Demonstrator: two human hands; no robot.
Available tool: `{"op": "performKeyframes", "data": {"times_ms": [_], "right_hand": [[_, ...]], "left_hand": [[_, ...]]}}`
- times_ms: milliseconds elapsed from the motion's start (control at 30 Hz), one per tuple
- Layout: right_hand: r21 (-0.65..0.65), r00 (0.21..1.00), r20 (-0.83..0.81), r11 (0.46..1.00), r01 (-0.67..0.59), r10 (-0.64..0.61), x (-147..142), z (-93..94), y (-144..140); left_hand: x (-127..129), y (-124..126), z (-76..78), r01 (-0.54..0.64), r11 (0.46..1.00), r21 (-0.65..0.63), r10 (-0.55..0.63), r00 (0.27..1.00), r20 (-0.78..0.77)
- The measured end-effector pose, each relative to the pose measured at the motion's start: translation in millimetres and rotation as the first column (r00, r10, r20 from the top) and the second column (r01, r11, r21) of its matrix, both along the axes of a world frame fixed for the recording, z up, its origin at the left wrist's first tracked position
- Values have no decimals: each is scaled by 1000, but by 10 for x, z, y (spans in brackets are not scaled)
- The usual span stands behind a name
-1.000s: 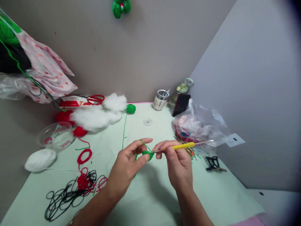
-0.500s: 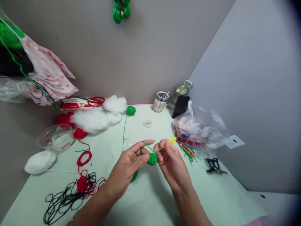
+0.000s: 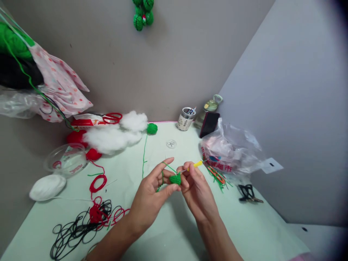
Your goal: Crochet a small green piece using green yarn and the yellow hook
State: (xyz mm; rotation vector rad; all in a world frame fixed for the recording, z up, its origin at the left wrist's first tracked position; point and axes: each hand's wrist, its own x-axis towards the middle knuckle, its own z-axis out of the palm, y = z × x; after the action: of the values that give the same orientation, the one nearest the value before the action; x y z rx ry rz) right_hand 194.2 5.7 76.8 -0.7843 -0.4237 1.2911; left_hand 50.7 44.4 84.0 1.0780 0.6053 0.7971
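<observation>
My left hand [image 3: 153, 188] pinches a small green crocheted piece [image 3: 175, 179] between thumb and fingers, its index finger raised with green yarn [image 3: 170, 167] running over it. In my right hand [image 3: 197, 188] is a crochet hook [image 3: 195, 166] with a yellow handle, held like a pen. The hook's thin metal shaft points left and meets the upper edge of the green piece; the very tip is hard to make out. Right fingertips lie against the piece's right side. A strand leads back to a small green yarn ball [image 3: 152, 128] on the table.
To the left lie white stuffing [image 3: 108, 139], a clear plastic bowl [image 3: 66, 159], a white yarn ball [image 3: 47, 187] and tangled black cord [image 3: 73, 232]. Red-handled scissors [image 3: 112, 117] rest behind. On the right are a plastic bag [image 3: 231, 148], a phone [image 3: 209, 124] and a black claw clip [image 3: 248, 192].
The green piece has turned in my fingers, so its round end no longer faces me. My left thumb has shifted right along its lower edge. The view has moved slightly.
</observation>
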Motion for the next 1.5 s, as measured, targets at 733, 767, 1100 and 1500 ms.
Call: {"op": "performKeyframes", "data": {"times_ms": [733,767,1100,1500], "right_hand": [[157,791,574,977,147,-212,-123,-93,-144],[155,785,583,977,148,-212,-118,-82,-147],[152,847,497,980,131,-191,-59,-30,-141],[188,854,508,982,13,-109,-67,2,-213]], "left_hand": [[-36,108,-103,88,990,-113,-89,996,-7],[-37,104,-99,93,989,-115,-93,996,-1],[-33,102,-36,121,974,-191,-99,988,120],[-4,50,-106,219,948,-233,-151,948,279]]}}
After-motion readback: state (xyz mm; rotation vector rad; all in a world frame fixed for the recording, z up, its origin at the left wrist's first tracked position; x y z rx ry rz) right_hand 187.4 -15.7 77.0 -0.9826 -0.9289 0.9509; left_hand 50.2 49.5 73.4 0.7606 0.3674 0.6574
